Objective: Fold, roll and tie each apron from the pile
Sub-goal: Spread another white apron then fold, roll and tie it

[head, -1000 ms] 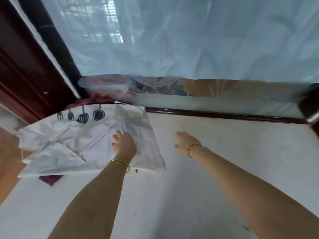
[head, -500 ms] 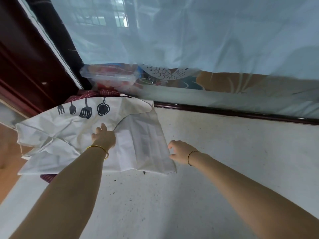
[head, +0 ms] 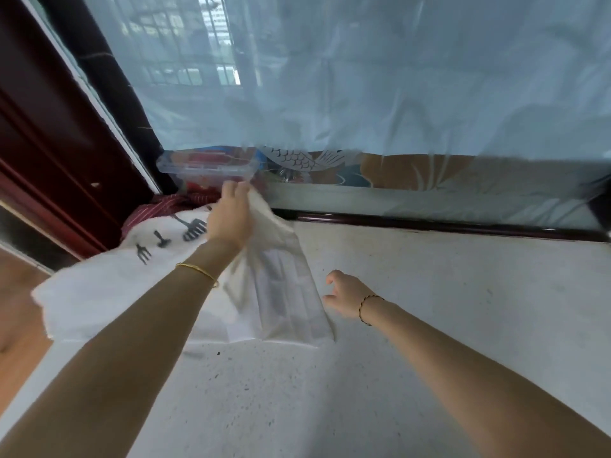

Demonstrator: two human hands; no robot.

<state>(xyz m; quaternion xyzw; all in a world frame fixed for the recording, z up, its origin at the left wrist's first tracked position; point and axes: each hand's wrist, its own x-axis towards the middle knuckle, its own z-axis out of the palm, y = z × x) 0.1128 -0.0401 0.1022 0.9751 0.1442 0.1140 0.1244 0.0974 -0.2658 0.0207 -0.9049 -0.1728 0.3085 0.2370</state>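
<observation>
Left hand point(head: 231, 213) grips white apron point(head: 277, 285) — right hand point(head: 344, 297) half-open, just beside it.

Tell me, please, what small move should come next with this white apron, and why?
Probably draw the far corner toward you: the left hand has a grip on the white apron at its far edge, and the open right hand waits beside the near edge.

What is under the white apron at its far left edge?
A red striped cloth pokes out from under the white apron; how far it runs beneath is covered.
</observation>
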